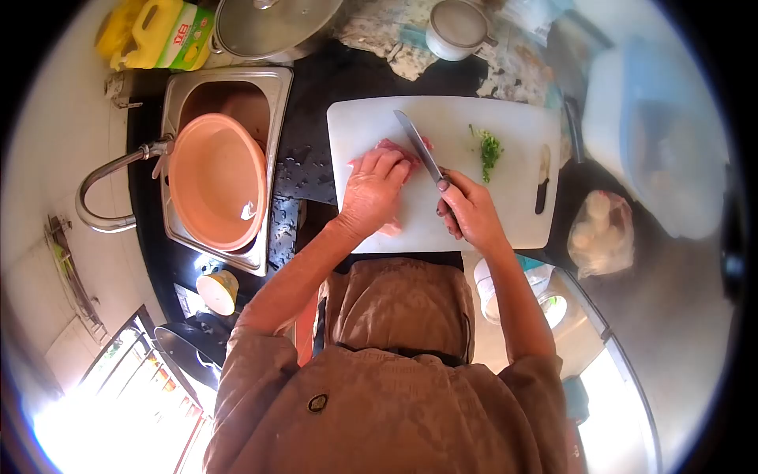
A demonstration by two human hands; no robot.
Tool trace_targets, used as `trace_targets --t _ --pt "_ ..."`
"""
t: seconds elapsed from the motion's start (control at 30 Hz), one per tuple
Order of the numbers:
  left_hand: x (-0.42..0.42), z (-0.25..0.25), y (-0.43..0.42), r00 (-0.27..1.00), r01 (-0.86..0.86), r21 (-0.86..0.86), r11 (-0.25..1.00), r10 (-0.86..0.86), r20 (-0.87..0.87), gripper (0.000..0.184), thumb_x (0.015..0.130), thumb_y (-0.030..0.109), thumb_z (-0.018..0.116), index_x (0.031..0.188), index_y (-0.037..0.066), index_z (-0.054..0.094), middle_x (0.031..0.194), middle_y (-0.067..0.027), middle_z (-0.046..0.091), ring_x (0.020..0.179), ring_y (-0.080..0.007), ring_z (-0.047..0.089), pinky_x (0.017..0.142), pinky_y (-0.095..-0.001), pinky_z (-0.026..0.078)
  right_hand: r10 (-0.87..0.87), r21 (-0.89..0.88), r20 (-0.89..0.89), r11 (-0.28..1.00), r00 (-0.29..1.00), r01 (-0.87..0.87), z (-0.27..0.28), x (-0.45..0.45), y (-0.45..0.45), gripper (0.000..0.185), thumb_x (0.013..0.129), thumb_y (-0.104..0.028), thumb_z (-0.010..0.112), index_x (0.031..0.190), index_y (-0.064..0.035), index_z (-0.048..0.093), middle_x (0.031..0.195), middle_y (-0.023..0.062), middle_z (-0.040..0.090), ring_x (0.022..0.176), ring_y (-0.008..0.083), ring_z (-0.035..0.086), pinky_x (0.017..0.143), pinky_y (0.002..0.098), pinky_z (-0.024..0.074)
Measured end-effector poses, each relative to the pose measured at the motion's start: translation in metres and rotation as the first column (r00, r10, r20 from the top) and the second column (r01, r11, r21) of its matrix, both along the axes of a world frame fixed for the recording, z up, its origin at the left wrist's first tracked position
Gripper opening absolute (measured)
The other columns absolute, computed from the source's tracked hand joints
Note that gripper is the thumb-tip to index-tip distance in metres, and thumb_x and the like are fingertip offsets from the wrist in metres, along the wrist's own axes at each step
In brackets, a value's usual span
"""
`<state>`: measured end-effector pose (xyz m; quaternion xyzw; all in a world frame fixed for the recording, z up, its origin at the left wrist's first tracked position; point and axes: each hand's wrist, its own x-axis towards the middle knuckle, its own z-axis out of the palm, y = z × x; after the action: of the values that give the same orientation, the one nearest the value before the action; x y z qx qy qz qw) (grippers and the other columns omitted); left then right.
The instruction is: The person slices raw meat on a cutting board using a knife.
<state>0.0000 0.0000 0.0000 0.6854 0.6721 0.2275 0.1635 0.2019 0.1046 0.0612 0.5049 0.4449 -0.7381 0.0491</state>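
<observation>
A white cutting board (442,229) lies on the dark counter in front of me. My left hand (375,189) presses with curled fingers on a piece of raw pink meat (390,145), covering much of it. A kitchen knife (418,144) is in my right hand (471,209), its fingers wrapped around the handle. The blade points away and to the left, over or beside the meat's right part; whether it touches cannot be seen. A small heap of chopped greens (489,154) sits to the right of the knife. Farther right, a dark-handled small knife (542,193) rests along the board's edge.
At the left, an orange basin (217,182) stands in a steel sink (276,87) beneath a curved faucet (99,225). A large lidded pot (272,31) and a yellow jug (158,31) are at the back. On the right lies a plastic bag of whitish round items (600,237).
</observation>
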Motion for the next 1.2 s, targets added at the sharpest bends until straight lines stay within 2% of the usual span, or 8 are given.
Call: trace_targets --t 0.1,0.23,0.5,0.8,0.9,1.03,1.1,1.2 --pt "0.006 0.003 -0.003 0.999 0.022 -0.005 1.000 -0.022 -0.050 0.040 0.074 0.011 0.072 0.114 0.008 0.068 0.121 -0.0110 0.061 0.121 -0.0360 0.056 0.102 -0.0501 0.045 -0.026 0.092 0.035 0.995 0.999 0.022 0.012 0.009 -0.020 0.043 0.102 -0.031 0.064 0.137 -0.0054 0.065 0.105 0.0165 0.078 0.077 0.0308 0.073 0.075 0.0343 0.0569" --pt "-0.002 0.000 0.001 0.996 0.013 0.038 0.999 -0.010 -0.084 0.033 0.075 0.010 0.069 0.108 0.006 0.071 0.118 -0.0114 0.062 0.120 -0.0358 0.056 0.100 -0.0501 0.046 0.125 0.456 0.057 0.880 0.991 -0.137 0.023 0.018 -0.046 0.044 0.100 -0.027 0.065 0.136 -0.0002 0.061 0.101 0.0275 0.070 0.091 0.0431 0.070 0.083 0.0419 0.0545" --pt "0.000 0.002 0.004 0.998 0.010 -0.011 1.000 -0.011 -0.067 0.032 0.072 0.012 0.072 0.103 0.006 0.074 0.119 -0.0115 0.064 0.117 -0.0348 0.057 0.101 -0.0505 0.046 0.103 0.692 0.114 0.706 0.988 -0.153 -0.009 -0.020 -0.051 0.043 0.100 -0.021 0.066 0.137 0.0006 0.061 0.090 0.0261 0.067 0.077 0.0436 0.066 0.072 0.0396 0.0527" --pt "-0.002 -0.001 0.006 0.997 0.021 0.019 1.000 -0.019 -0.080 0.030 0.072 0.011 0.071 0.101 0.006 0.074 0.114 -0.0116 0.064 0.112 -0.0353 0.059 0.097 -0.0504 0.048 0.027 0.640 0.101 0.764 0.995 -0.086 0.008 0.006 -0.071 0.043 0.098 -0.025 0.064 0.133 -0.0017 0.061 0.089 0.0272 0.070 0.084 0.0477 0.067 0.075 0.0537 0.0525" --pt "-0.002 0.002 0.008 0.999 -0.014 0.035 0.999 0.015 -0.047 0.030 0.072 0.009 0.071 0.102 0.005 0.072 0.112 -0.0119 0.064 0.113 -0.0357 0.059 0.097 -0.0499 0.048 0.083 0.652 0.104 0.747 0.991 -0.131 -0.009 -0.028 -0.050 0.041 0.099 -0.020 0.066 0.134 0.0007 0.063 0.092 0.0269 0.068 0.082 0.0431 0.069 0.075 0.0416 0.0533" --pt "-0.002 0.004 0.008 0.999 0.000 0.040 0.999 0.002 -0.050 0.033 0.072 0.008 0.071 0.104 0.004 0.072 0.111 -0.0118 0.065 0.111 -0.0354 0.061 0.095 -0.0485 0.050 0.063 0.592 0.122 0.796 0.990 -0.124 0.000 -0.022 -0.051 0.041 0.099 -0.020 0.065 0.135 -0.0001 0.063 0.091 0.0260 0.069 0.082 0.0419 0.070 0.075 0.0398 0.0536" --pt "-0.004 0.004 0.008 0.998 -0.013 0.100 0.995 0.020 -0.061 0.033 0.072 0.007 0.071 0.104 0.004 0.072 0.111 -0.0117 0.065 0.111 -0.0353 0.062 0.093 -0.0480 0.051 -0.014 0.756 -0.034 0.653 0.999 0.035 0.009 0.003 -0.081 0.040 0.099 -0.019 0.064 0.134 0.0006 0.063 0.086 0.0250 0.067 0.076 0.0433 0.067 0.069 0.0421 0.0522" --pt "0.000 0.004 0.007 0.996 -0.026 0.094 0.995 0.034 -0.087 0.032 0.073 0.007 0.070 0.105 0.005 0.072 0.110 -0.0110 0.065 0.110 -0.0343 0.063 0.092 -0.0476 0.052 -0.013 0.557 0.091 0.829 0.996 -0.040 0.011 -0.002 -0.078 0.041 0.100 -0.020 0.064 0.135 0.0011 0.062 0.088 0.0262 0.067 0.078 0.0430 0.068 0.072 0.0412 0.0533"
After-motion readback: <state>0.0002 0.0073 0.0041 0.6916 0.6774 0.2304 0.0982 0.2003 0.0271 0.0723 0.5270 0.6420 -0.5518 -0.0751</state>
